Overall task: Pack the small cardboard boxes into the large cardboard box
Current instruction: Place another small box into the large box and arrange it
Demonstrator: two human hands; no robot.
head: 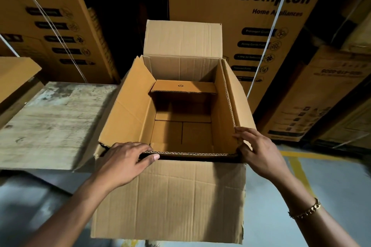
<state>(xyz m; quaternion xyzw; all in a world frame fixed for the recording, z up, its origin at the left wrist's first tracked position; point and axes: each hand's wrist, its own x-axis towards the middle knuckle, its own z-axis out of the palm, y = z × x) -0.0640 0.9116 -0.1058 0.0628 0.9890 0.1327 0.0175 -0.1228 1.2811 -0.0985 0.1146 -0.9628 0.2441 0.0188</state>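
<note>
The large cardboard box (168,202) stands open in front of me with its four flaps turned out. Small cardboard boxes (182,132) lie flat across its bottom, and one more (183,86) sits higher against the far wall. My left hand (125,159) rests on the near rim at the left corner, thumb along the corrugated edge. My right hand (259,148) touches the near right corner, fingers against the right flap. Neither hand carries a small box.
A worn wooden board (52,124) lies level to the left of the box. Tall printed appliance cartons (251,32) stack behind and on both sides. The grey floor (331,176) at the right has yellow painted lines.
</note>
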